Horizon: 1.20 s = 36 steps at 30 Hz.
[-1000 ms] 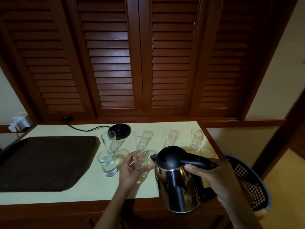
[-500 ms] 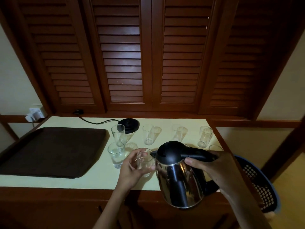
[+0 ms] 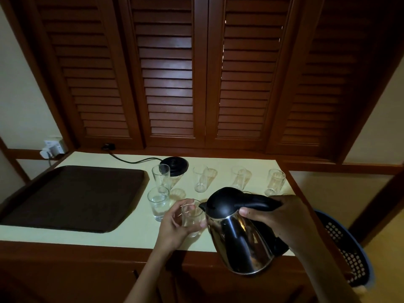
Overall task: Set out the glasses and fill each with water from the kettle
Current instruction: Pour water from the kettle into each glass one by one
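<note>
A: As the kettle (image 3: 238,235) closes in, its black spout now sits right at the rim of the short glass (image 3: 193,217). A second ago there was a gap between them.

B: And the hands?

A: The left hand (image 3: 175,228) stays wrapped round that glass, fingers and thumb curled about its side. It's steadying the glass, which looks to rest on the table (image 3: 131,232) near the front edge. The right hand (image 3: 282,217) grips the kettle's handle and carries it off the table, tipped towards the glass.

B: Pouring yet?

A: No stream I can see, and it's too dim to tell if any water is in there. I'd judge the pour is just about to begin.

B: How far along?

A: Early, I'd say. One short tumbler (image 3: 158,203) just left of the held glass appears to hold water. The four tall glasses (image 3: 200,179) in the back row look empty.

B: Give me the surfaces.

A: The kettle has a rounded body in polished steel, mirror-bright, with a matte black lid and handle. The glasses are clear, thin-walled and straight-sided, slippery if wet. The table is smooth and pale yellow with a wood edge. On its left lies a dark brown tray (image 3: 72,197), matte, with rounded corners. At the back sits the round black kettle base (image 3: 175,166).
</note>
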Available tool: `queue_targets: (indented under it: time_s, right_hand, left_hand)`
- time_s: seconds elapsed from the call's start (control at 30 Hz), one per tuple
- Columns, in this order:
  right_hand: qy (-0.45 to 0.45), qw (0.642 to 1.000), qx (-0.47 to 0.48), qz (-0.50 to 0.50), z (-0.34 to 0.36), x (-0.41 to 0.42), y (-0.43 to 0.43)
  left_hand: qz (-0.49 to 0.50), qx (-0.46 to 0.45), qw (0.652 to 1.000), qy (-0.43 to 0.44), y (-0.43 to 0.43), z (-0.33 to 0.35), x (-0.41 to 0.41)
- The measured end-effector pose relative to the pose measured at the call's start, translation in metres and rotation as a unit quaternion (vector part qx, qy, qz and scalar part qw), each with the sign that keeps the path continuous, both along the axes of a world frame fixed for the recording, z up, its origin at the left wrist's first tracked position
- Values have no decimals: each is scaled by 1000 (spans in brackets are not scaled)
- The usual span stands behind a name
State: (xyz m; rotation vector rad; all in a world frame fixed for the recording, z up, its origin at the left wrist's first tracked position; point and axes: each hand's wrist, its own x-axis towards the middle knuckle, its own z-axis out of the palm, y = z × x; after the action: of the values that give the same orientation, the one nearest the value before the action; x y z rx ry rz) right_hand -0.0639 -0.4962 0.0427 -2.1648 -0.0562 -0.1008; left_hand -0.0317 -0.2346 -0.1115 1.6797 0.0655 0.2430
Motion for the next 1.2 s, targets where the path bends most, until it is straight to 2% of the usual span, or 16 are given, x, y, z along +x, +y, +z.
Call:
queue_targets:
  time_s: [1.2]
  right_hand:
    - [48, 998, -41, -6, 3, 8, 6]
  left_hand:
    - [19, 14, 1000, 11, 8, 2, -3]
